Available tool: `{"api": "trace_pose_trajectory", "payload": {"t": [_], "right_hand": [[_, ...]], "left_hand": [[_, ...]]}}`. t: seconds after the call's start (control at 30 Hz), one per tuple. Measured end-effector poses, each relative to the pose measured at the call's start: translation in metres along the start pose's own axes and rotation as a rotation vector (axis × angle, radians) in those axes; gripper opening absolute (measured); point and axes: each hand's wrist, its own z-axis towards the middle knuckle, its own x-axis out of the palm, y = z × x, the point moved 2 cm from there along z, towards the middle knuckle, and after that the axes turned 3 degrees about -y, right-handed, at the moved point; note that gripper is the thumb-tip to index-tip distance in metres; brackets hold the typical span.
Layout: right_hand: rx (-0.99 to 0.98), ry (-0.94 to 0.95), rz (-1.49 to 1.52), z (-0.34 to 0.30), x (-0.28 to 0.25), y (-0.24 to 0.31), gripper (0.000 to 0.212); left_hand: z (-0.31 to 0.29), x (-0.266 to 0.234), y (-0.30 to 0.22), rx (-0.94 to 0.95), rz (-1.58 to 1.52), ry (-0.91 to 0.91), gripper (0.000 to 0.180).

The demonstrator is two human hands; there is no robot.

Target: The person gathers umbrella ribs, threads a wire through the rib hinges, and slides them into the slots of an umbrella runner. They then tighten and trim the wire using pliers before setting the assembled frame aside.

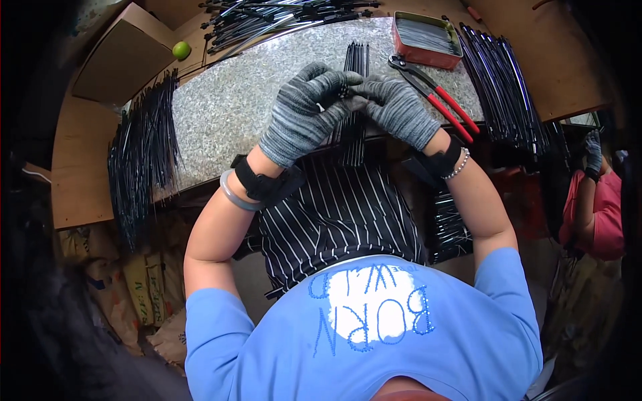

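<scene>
My left hand (297, 110) and my right hand (399, 112), both in grey striped knit gloves, meet above the near edge of a speckled grey tabletop (227, 100). Fingers and thumbs are closed together around dark, thin pieces that look like the ends of black rods. A row of thin black rods (353, 144) runs under the hands. Its pointed far ends lie on the tabletop, and its near ends stick out past the edge. The gloves hide its middle part. Red-handled cutting pliers (441, 100) lie just right of my right hand.
A red-rimmed tin (428, 43) holds many thin grey strips. Black rods are heaped at the left (144, 144), the right (505, 87) and the far side (274, 23). A cardboard box (124, 57) and green ball-shaped thing (181, 50) stand far left. Another person's pink sleeve (605, 214) shows right.
</scene>
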Motion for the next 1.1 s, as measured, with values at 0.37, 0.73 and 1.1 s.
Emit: {"api": "trace_pose_trajectory", "payload": {"t": [0.37, 0.73, 1.1], "right_hand": [[0.011, 0.281, 0.043, 0.025, 0.022, 0.02, 0.033], [0.292, 0.037, -0.304, 0.036, -0.094, -0.023, 0.027], [0.265, 0.136, -0.769, 0.073, -0.104, -0.09, 0.027]], "left_hand": [[-0.019, -0.02, 0.002, 0.328, -0.041, -0.283, 0.027], [-0.015, 0.007, 0.019, 0.242, -0.022, 0.018, 0.056], [-0.014, 0.018, 0.024, 0.266, -0.059, -0.116, 0.056]]}}
